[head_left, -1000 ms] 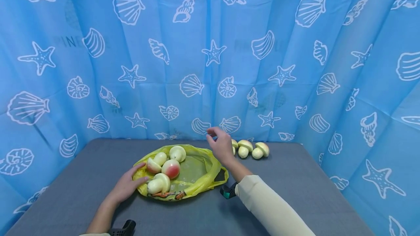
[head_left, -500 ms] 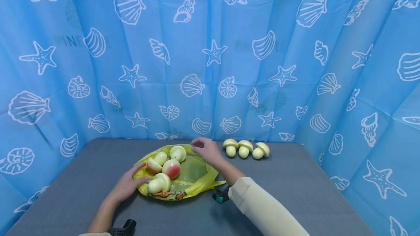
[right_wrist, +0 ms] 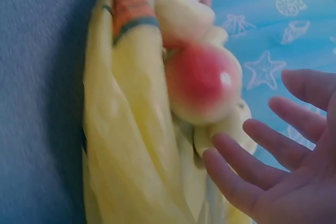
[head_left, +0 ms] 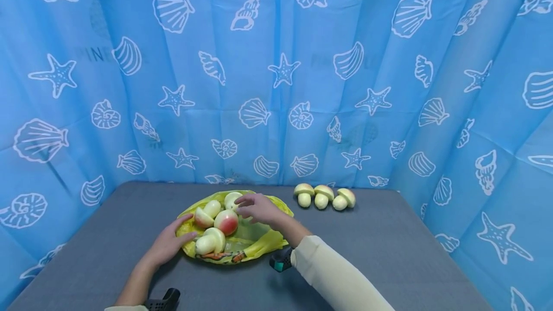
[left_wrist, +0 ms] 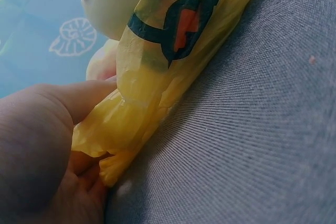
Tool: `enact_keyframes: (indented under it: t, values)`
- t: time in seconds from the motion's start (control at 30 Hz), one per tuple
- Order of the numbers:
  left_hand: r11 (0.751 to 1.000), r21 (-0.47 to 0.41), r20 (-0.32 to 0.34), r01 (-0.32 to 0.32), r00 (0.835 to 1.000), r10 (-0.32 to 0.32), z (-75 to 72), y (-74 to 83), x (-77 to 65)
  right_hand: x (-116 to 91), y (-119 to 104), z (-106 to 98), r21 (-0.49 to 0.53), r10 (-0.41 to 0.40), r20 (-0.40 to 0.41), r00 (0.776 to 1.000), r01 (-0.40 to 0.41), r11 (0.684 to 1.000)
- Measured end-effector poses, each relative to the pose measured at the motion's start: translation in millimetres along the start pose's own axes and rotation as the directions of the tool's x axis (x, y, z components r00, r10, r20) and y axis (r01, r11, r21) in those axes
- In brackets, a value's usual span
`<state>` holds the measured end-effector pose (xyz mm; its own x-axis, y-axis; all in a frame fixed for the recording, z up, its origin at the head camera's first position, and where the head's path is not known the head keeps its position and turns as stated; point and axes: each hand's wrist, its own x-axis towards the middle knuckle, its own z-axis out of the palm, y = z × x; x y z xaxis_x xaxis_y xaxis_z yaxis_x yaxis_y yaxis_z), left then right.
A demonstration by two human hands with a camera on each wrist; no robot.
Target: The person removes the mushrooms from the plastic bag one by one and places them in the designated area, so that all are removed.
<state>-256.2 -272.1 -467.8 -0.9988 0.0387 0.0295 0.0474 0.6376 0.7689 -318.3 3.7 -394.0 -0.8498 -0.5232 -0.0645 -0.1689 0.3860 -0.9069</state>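
A yellow plastic bag (head_left: 270,245) lies spread open on the table. In it are several toy mushrooms, including one nearest the front (head_left: 207,242) and one showing its round red-blushed cap (head_left: 226,222). At the bag's left edge, my left hand (head_left: 167,243) pinches the plastic; in the left wrist view, the thumb lies over the rim of the gathered bag (left_wrist: 134,90). My right hand (head_left: 261,211) hovers over the bag's right half, near the back mushroom (head_left: 231,200). The right wrist view shows that hand's fingers (right_wrist: 236,179) spread, holding nothing.
Three more toy mushrooms (head_left: 323,197) stand in a row at the back right of the grey table (head_left: 389,253). Behind the table hangs a blue curtain (head_left: 276,85) with white shell prints, which also closes in both sides.
My right hand has moved left and down, from beside the three mushrooms across the bag's right rim to over its inside. The bag's right edge has shifted left. My left hand stays put.
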Motion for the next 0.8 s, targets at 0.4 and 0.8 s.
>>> enact_keyframes:
  t: [0.4,0.8]
  values:
    - [1.000,0.023,0.002,0.011,1.000,-0.011,-0.3,6.5,2.0,0,-4,18,-0.449,-0.098,0.201,0.975,0.181,0.875]
    - [1.000,0.015,0.008,-0.004,1.000,0.004,-1.2,3.8,0.0,0,-9,22,-0.517,-0.085,0.192,0.978,0.175,0.838]
